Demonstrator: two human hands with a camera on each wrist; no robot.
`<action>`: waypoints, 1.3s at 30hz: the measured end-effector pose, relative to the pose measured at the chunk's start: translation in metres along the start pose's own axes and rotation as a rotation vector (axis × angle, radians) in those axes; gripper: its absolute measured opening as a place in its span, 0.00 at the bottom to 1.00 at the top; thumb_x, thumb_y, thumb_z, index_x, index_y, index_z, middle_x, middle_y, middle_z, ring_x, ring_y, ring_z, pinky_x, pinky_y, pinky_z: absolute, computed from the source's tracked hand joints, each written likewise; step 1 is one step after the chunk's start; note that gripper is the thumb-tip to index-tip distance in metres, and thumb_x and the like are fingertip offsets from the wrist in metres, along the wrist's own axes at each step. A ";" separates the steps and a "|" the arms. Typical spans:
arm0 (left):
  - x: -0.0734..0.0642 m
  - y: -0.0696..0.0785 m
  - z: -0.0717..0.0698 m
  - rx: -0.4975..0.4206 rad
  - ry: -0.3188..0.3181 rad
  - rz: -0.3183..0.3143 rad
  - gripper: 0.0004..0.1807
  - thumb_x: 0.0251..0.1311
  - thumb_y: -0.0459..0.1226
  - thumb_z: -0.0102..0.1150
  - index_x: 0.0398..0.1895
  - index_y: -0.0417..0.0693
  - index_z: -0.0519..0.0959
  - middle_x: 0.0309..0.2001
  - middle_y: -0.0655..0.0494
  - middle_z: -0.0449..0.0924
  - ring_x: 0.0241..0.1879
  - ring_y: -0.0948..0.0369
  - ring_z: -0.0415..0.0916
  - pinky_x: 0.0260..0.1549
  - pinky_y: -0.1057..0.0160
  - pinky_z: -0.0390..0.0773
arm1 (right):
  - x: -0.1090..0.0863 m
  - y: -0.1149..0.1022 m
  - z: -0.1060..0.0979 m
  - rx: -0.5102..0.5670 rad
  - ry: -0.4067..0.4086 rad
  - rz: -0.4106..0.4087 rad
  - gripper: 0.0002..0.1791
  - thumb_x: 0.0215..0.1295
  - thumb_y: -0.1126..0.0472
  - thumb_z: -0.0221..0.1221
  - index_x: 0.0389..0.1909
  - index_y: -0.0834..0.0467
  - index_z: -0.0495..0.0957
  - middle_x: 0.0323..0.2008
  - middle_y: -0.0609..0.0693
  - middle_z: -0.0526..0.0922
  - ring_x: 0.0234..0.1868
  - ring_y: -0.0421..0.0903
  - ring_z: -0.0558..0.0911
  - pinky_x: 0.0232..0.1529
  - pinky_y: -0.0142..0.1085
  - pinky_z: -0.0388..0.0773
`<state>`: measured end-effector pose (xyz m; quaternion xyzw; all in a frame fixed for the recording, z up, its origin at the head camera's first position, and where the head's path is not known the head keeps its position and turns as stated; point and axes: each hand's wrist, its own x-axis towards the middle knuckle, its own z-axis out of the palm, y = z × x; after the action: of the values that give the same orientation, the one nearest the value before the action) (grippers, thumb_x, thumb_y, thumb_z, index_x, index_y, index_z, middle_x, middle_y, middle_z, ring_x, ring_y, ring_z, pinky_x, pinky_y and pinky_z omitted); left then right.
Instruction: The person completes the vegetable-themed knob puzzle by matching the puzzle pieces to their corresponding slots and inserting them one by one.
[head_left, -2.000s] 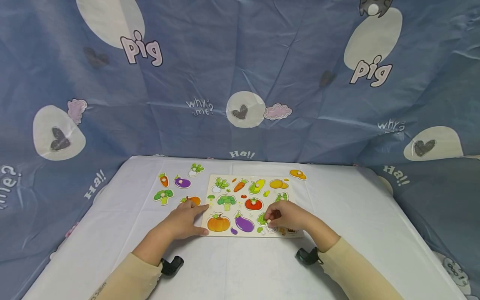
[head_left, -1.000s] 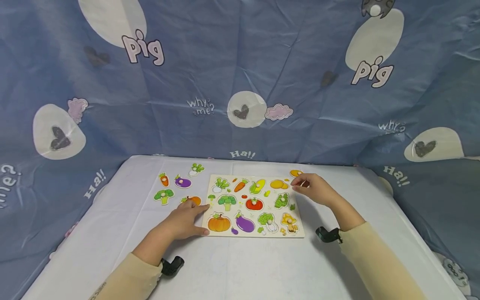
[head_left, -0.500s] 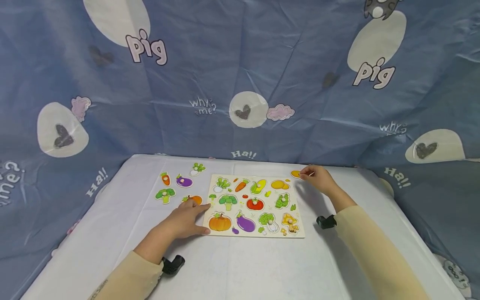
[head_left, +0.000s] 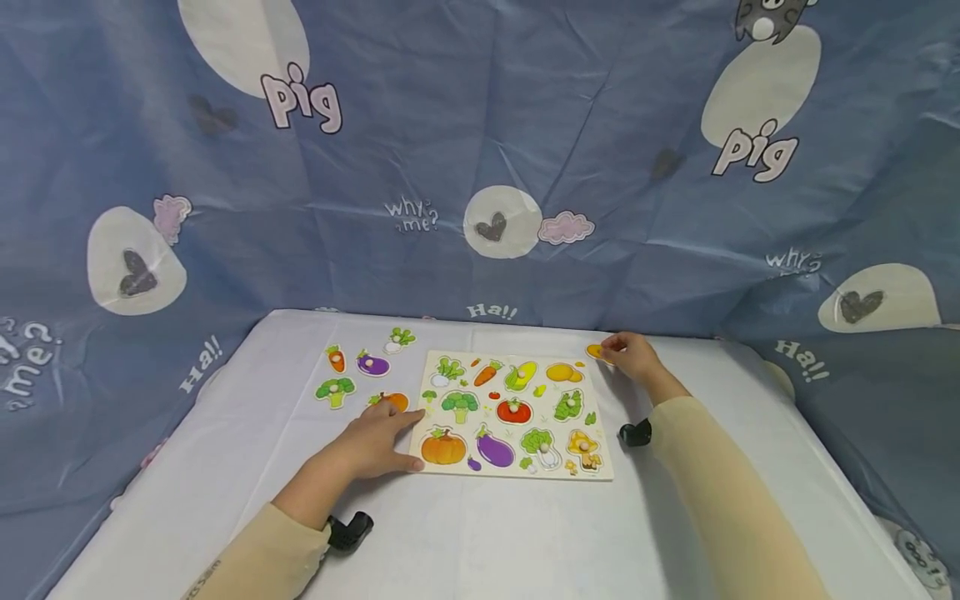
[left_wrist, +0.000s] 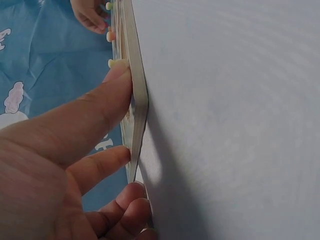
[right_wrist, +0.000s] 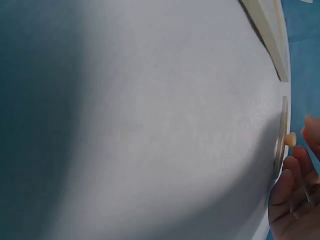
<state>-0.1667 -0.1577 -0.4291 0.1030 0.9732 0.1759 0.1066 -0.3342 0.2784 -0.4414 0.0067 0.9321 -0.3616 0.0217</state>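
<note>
My left hand (head_left: 378, 442) rests at the left edge of a pale vegetable puzzle board (head_left: 480, 425). In the left wrist view its thumb (left_wrist: 107, 102) lies extended against the board's edge, and a finger touches further along. Beyond the board's back right corner, my right hand (head_left: 633, 354) is at a yellow-orange potato-shaped puzzle piece (head_left: 594, 351), covering part of it. The right wrist view shows this piece standing out edge-on with its small knob (right_wrist: 290, 139). Thumb and fingertips are around the knob, with a small gap visible.
Left of the board lie loose carrot (head_left: 336, 359), eggplant (head_left: 373, 364), broccoli (head_left: 334, 392), radish (head_left: 401, 339) and pumpkin (head_left: 396, 402) pieces. Knobbed pieces sit in the board, among them a tomato (head_left: 513, 411), corn and mushroom. A blue printed cloth (head_left: 420, 150) hangs behind the white table.
My right hand has left the cabbage piece on the board and moved back and right to the potato-shaped piece. The left hand stays at the board's edge. The view has shifted slightly.
</note>
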 end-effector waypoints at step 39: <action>0.001 -0.001 0.001 0.002 -0.003 -0.002 0.46 0.45 0.53 0.78 0.71 0.55 0.72 0.56 0.43 0.70 0.50 0.51 0.68 0.53 0.47 0.74 | -0.016 -0.025 0.003 -0.030 -0.148 -0.083 0.08 0.72 0.64 0.58 0.46 0.63 0.79 0.47 0.60 0.78 0.46 0.54 0.76 0.42 0.41 0.76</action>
<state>-0.1673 -0.1583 -0.4305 0.1021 0.9733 0.1748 0.1081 -0.3192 0.2578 -0.4257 -0.0591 0.9326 -0.3478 0.0756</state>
